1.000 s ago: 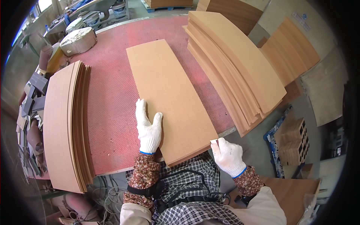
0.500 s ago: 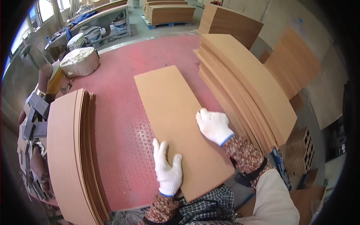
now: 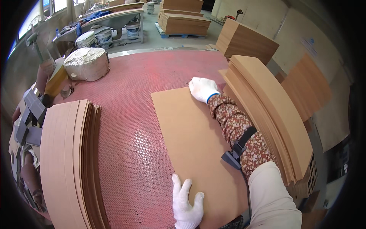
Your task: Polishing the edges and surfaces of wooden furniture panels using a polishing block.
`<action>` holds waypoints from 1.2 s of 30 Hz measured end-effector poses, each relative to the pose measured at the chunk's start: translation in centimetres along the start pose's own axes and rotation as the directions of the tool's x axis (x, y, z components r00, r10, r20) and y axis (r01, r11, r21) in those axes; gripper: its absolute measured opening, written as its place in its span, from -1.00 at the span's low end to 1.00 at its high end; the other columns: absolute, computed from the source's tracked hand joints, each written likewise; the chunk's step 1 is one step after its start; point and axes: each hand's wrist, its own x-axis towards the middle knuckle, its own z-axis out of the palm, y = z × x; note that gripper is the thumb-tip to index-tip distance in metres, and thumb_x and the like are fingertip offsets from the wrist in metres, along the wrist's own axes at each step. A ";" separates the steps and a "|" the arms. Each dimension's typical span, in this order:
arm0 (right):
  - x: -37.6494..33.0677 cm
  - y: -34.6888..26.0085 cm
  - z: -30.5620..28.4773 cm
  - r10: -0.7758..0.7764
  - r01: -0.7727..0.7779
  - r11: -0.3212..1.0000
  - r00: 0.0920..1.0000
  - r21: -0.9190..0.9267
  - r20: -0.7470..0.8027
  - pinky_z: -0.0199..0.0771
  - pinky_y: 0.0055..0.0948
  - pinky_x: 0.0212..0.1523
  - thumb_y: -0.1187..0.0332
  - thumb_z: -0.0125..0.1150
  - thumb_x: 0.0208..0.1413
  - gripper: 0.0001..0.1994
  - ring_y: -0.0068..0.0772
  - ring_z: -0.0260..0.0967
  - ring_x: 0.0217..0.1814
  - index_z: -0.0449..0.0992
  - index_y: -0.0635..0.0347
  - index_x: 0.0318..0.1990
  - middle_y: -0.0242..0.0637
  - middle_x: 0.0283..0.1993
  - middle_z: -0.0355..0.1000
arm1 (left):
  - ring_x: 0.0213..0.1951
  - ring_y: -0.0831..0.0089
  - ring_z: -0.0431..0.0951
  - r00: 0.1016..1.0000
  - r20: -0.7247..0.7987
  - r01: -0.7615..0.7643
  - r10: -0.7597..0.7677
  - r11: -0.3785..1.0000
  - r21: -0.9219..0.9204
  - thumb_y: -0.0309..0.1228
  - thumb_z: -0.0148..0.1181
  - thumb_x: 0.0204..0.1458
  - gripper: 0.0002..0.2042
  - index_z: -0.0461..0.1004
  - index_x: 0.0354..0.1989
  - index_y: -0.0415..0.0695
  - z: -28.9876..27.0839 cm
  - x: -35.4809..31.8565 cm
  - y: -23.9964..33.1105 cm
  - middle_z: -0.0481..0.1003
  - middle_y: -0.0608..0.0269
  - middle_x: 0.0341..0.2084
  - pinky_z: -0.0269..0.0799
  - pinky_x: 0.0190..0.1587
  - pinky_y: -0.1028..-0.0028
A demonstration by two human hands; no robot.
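Observation:
A flat tan fibreboard panel (image 3: 194, 141) lies lengthwise in front of me on a red, mesh-patterned tabletop (image 3: 133, 152). At the panel's far edge, by its far right corner, is my right hand (image 3: 203, 89) in a white knit glove. Its fingers are curled closed, and whatever they hold is hidden apart from a tiny dark spot at the fingertips. My left hand (image 3: 187, 204), gloved likewise, rests at the near left edge with fingers and thumb spread, the thumb over the panel. The right forearm reaches across the panel's right side, with a black strap and buckle around the sleeve.
A stack of similar panels (image 3: 63, 164) stands at the left, and a taller stack (image 3: 267, 99) at the right. Far left are a foil-topped round bundle (image 3: 87, 63) and grey blocks (image 3: 34, 105). Beyond the table are more board stacks (image 3: 187, 24) and a bench with buckets (image 3: 133, 28).
My right hand has moved away from me, from the panel's right edge to its far edge. The left hand stays spread at the near left edge. The whole view has shifted.

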 end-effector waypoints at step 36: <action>-54.9 1.2 -6.1 0.152 -0.162 0.979 0.985 0.126 0.085 0.45 -0.15 -0.62 0.18 0.24 0.39 -0.72 -0.11 0.49 -0.65 0.45 0.14 -0.32 -0.21 -0.59 0.51 | 0.51 -0.05 0.25 0.987 -0.120 -0.116 0.103 0.987 -0.107 -0.68 0.29 0.13 -0.31 0.21 0.47 -0.35 1.5 1.5 -2.7 0.15 -0.26 0.52 0.19 0.56 0.15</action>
